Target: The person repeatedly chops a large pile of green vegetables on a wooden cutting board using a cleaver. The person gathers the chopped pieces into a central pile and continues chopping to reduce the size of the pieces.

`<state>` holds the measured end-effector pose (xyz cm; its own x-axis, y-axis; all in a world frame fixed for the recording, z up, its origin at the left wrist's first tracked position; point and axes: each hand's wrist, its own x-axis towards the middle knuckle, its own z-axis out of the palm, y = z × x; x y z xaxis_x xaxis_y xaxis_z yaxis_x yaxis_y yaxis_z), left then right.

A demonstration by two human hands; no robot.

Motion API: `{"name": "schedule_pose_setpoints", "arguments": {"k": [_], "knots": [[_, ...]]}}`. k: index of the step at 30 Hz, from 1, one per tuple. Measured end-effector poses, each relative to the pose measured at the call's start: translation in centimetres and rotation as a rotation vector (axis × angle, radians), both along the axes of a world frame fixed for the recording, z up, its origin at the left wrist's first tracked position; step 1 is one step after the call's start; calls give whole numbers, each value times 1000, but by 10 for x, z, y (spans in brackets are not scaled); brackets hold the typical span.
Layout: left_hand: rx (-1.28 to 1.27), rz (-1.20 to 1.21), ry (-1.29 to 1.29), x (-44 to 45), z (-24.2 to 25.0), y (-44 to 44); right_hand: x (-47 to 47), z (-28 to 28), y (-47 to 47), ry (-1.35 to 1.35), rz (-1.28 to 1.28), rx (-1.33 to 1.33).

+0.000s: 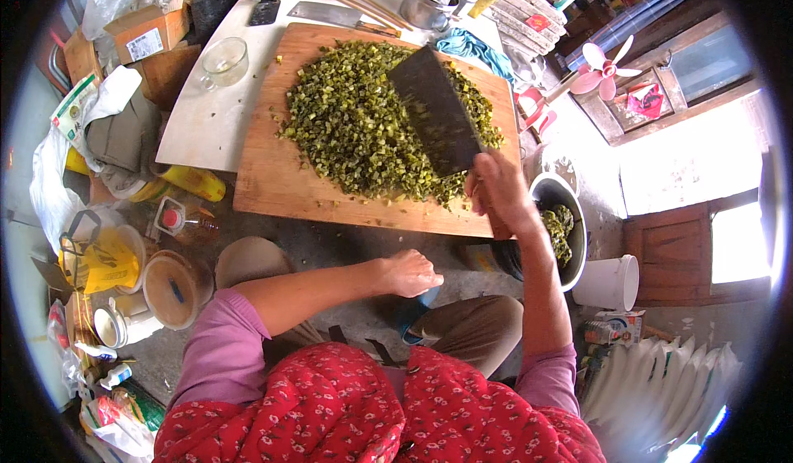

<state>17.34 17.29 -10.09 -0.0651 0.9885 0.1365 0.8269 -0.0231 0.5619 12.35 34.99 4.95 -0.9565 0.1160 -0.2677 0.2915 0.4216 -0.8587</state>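
My right hand (500, 191) grips the wooden handle of a cleaver (433, 113), its broad dark blade slanting up and left over the chopped greens. These finely diced green vegetables (353, 116), perhaps pickled, form a wide heap on a wooden cutting board (291, 193). Whether the blade touches the heap I cannot tell. My left hand (412, 274) is curled into a loose fist below the board's near edge, with nothing visible in it. Beside my right forearm, a large round tub (582, 240) holds darker leafy greens (557, 230), partly hidden by the arm.
A glass mug (225, 61) stands on the white table (198, 122) left of the board. Beyond the board lie a second cleaver (328, 14), chopsticks (378, 7), a metal pot (426, 9) and a blue cloth (474, 48). A pink fan (601, 73) and white bucket (610, 283) are at right.
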Motion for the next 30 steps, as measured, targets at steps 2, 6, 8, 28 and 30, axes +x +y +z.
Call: {"name": "schedule_pose_setpoints", "arguments": {"k": [2, 6, 8, 28, 30], "knots": [[-66, 2, 20, 0, 1, -1, 0, -1, 40, 129, -39, -45], [-11, -39, 15, -1, 4, 0, -20, -10, 96, 179, -159, -74], [-14, -4, 8, -1, 4, 1, -31, -15, 123, 151, -253, -7], [-177, -50, -186, -25, -21, 10, -129, -70, 242, -76, -213, -244], [-167, -47, -225, -26, -26, 9, -136, -75, 243, -85, -225, -275]]}}
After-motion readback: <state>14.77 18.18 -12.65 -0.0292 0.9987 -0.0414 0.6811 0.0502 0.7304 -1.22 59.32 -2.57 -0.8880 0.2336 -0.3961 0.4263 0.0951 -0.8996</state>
